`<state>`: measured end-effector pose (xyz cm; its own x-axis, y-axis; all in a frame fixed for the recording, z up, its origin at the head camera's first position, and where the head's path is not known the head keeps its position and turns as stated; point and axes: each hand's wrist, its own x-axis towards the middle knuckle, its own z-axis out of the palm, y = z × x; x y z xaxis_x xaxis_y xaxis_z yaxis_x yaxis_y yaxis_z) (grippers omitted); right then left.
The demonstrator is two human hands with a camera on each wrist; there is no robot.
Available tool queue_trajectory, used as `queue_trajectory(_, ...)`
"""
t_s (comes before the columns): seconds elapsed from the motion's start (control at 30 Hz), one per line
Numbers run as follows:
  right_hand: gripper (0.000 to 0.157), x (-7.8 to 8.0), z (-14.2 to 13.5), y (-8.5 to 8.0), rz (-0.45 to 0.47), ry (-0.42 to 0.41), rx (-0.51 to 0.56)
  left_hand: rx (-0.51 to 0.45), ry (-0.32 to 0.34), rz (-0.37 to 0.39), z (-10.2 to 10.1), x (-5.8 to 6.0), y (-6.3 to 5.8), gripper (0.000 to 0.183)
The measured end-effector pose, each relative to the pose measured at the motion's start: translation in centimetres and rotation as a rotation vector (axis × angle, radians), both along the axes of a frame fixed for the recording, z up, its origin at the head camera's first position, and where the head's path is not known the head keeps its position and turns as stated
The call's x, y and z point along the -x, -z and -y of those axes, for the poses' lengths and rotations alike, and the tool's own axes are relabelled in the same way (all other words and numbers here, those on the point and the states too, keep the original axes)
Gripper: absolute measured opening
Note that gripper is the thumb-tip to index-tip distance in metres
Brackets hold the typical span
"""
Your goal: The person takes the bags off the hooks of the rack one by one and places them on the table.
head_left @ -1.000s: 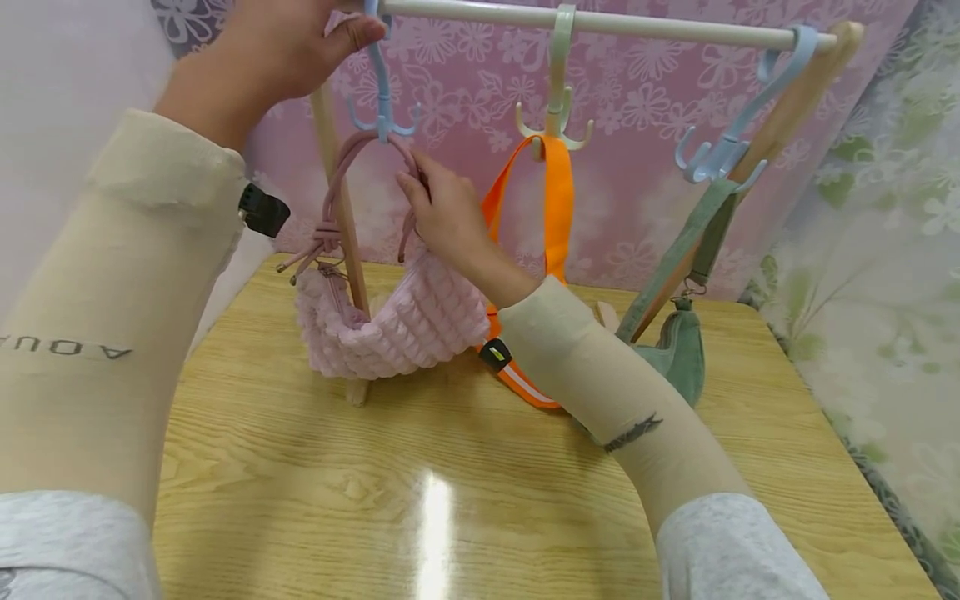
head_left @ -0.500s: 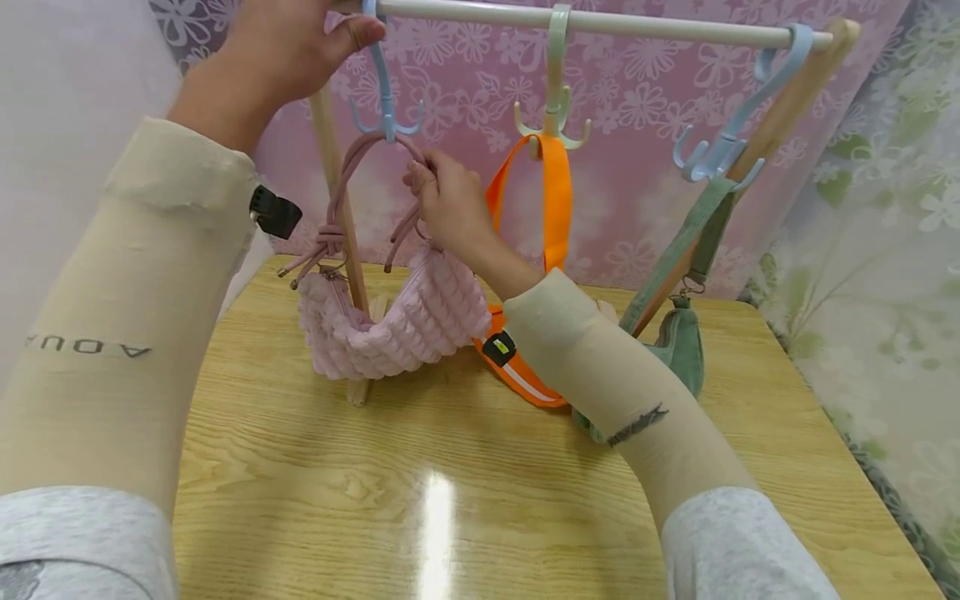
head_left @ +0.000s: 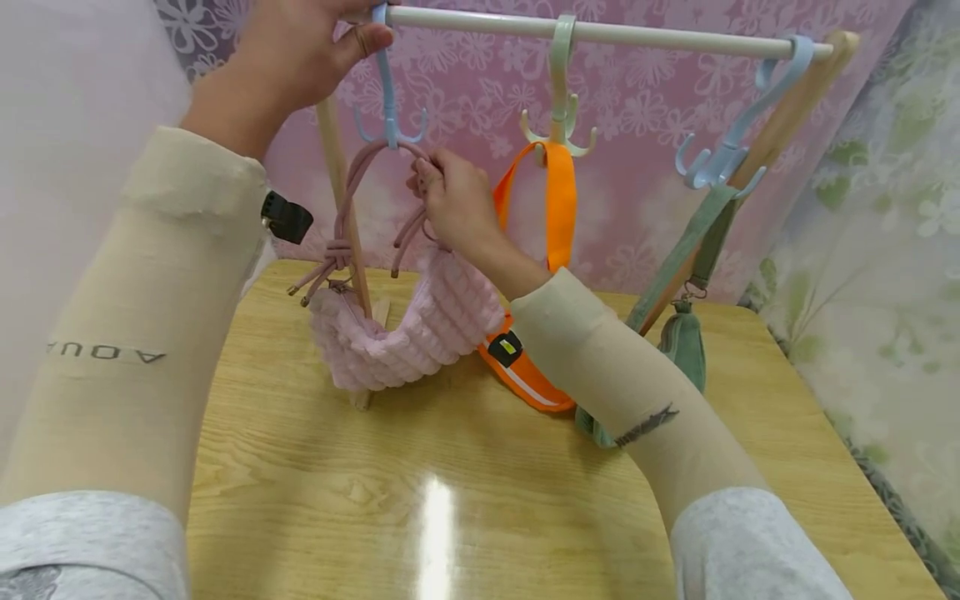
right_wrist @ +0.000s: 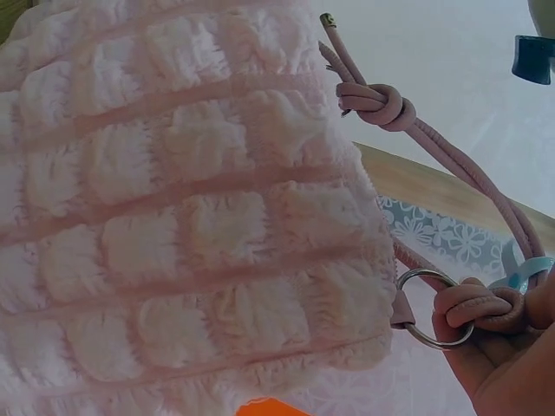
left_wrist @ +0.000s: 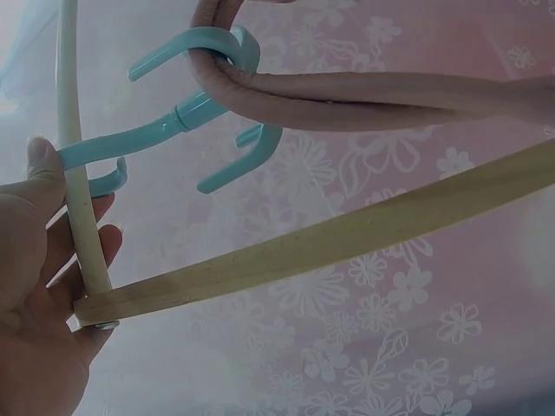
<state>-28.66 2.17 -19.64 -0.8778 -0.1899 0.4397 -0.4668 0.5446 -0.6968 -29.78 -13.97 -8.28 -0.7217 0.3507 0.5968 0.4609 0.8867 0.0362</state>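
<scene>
A puffy pink handbag (head_left: 405, 342) hangs by its mauve cord strap (head_left: 348, 196) from a light-blue multi-prong hook (head_left: 387, 92) at the rail's left end. My left hand (head_left: 292, 62) is up at that end, its thumb on the hook's upper bend and its fingers behind the white rail (left_wrist: 85, 225). In the left wrist view, the strap loops over one prong. My right hand (head_left: 461, 200) grips the strap's right side. Seen from the right wrist, its fingers hold the strap at a knot (right_wrist: 481, 308), close to the metal ring (right_wrist: 425, 276) on the bag's edge.
An orange strap bag (head_left: 558, 200) hangs from a pale-green hook (head_left: 558, 75) mid-rail. From another blue hook (head_left: 720, 158) on the right hangs a green bag (head_left: 682, 342). The rack's wooden leg (head_left: 795, 108) slants down to the wooden table (head_left: 337, 500).
My right fingers have shifted their hold on the strap, and its loose tails beside that hand hang further out to the left. The left hand stays at the rail; the head view has shifted slightly.
</scene>
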Motion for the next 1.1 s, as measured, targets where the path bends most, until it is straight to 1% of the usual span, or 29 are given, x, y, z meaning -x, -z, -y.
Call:
queue_trajectory(0.27, 0.027, -0.1, -0.3, -0.5, -0.061, -0.032, 0.021, 0.008, 0.038, -0.052, 0.1, 0.1, -0.2, 0.042)
queue_trajectory(0.47, 0.027, -0.1, -0.2, -0.7, -0.071, -0.039, 0.051, 0.006, 0.039, -0.052, 0.0, 0.0, -0.1, 0.042)
queue_trajectory(0.63, 0.026, -0.3, -0.1, -1.1, -0.102, -0.03, 0.058, -0.017, 0.022, -0.029, 0.1, -0.1, -0.1, 0.043)
queue_trajectory(0.73, 0.025, -0.4, -0.1, -1.4, -0.105, -0.027, 0.063, -0.033, 0.014, -0.022, 0.2, -0.1, -0.1, 0.044)
queue_trajectory(0.83, 0.025, -0.4, -0.2, -1.6, -0.092, -0.028, 0.068, -0.022, 0.018, -0.036, 0.1, -0.1, -0.1, 0.044)
queue_trajectory(0.97, 0.027, -0.5, -0.4, -1.8, -0.079, -0.033, 0.085, -0.003, 0.008, -0.018, -0.1, 0.0, -0.2, 0.044)
queue_trajectory(1.1, 0.027, -0.6, -0.4, -2.2, -0.099, -0.034, 0.091, -0.005, 0.0, 0.014, -0.1, 0.0, -0.3, 0.042)
